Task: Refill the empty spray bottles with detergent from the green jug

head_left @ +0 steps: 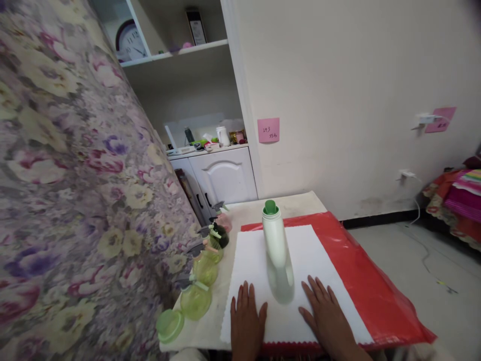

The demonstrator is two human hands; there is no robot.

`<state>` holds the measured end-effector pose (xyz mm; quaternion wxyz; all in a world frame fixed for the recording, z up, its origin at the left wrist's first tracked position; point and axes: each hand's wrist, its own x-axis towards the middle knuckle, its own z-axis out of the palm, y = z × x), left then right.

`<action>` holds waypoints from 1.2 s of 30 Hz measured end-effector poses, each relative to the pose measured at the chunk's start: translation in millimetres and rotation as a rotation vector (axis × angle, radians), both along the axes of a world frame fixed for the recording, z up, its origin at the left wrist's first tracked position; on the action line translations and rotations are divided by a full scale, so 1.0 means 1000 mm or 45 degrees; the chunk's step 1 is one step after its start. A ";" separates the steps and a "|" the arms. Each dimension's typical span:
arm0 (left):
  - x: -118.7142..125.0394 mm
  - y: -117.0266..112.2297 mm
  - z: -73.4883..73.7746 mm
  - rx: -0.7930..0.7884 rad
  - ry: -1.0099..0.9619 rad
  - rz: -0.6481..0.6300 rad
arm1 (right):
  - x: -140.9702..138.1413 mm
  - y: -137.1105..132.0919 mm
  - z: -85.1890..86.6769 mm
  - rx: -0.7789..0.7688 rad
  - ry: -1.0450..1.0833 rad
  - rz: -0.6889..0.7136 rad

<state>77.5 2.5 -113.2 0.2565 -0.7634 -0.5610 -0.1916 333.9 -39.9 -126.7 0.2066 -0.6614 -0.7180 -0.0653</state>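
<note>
A pale green plastic bottle (275, 240) stands upright on a white cloth with scalloped edges (300, 321). Its cap is off, and a green spout (270, 206) shows in the open mouth. My left hand (246, 318) lies flat on the cloth to the left of the bottle, fingers stretched out. On the other side, my right hand (325, 313) rests palm down with its fingers spread. Neither hand touches the bottle, and both hold nothing.
Several spray bottles (196, 301) line the table's left edge, with a green round lid (170, 325) at the near corner. Red plastic sheeting (361, 276) lies under the cloth. A floral curtain (93, 200) hangs at left; a wall (338, 90) rises behind.
</note>
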 end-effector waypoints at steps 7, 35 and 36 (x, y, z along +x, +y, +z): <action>0.001 -0.001 0.002 -0.025 -0.003 0.009 | 0.000 0.001 -0.001 0.008 0.009 -0.001; 0.002 0.000 0.000 -0.067 -0.057 0.013 | 0.001 -0.001 0.003 0.008 0.005 0.004; 0.002 0.000 0.000 -0.064 -0.051 0.013 | 0.001 -0.001 0.003 0.004 0.006 0.002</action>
